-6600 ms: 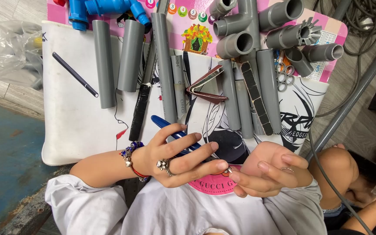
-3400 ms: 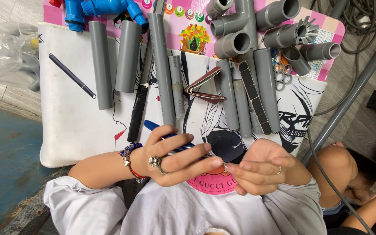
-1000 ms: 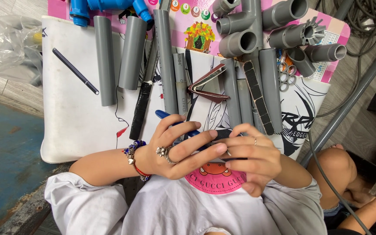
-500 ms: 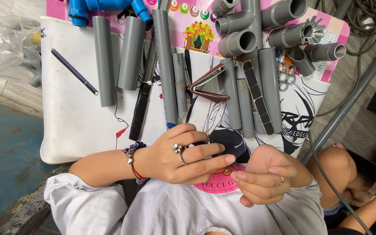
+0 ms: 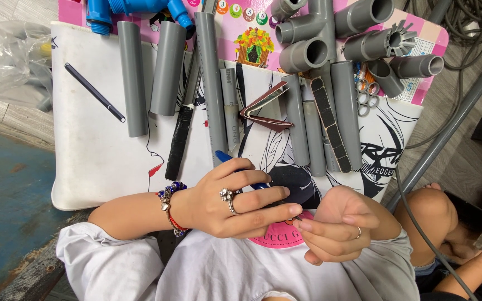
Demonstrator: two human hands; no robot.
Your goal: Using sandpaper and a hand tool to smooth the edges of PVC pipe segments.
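A white printed sheet (image 5: 93,161) covers the counter and serves as the landmark here. Across its far half lie grey plastic pipes (image 5: 210,83) side by side, lengthwise away from the person, with a cluster of grey pipe fittings (image 5: 313,36) at the sheet's far edge on a pink printed card (image 5: 241,22). A long grey pipe (image 5: 447,131) runs slantwise off the sheet's right edge. A blue fitting (image 5: 135,8) sits at the far left corner. A slim black rod (image 5: 94,92) lies slantwise on the sheet's bare left part, and a folded dark red strip (image 5: 266,108) rests among the pipes.

At the sheet's near edge, the left hand (image 5: 232,200) curls loosely around a blue pen (image 5: 235,166), fingers stretched rightward over a dark round object (image 5: 294,187). The right hand (image 5: 336,223) is half closed just beside it, fingertips meeting the left fingertips; whether it pinches anything cannot be told.
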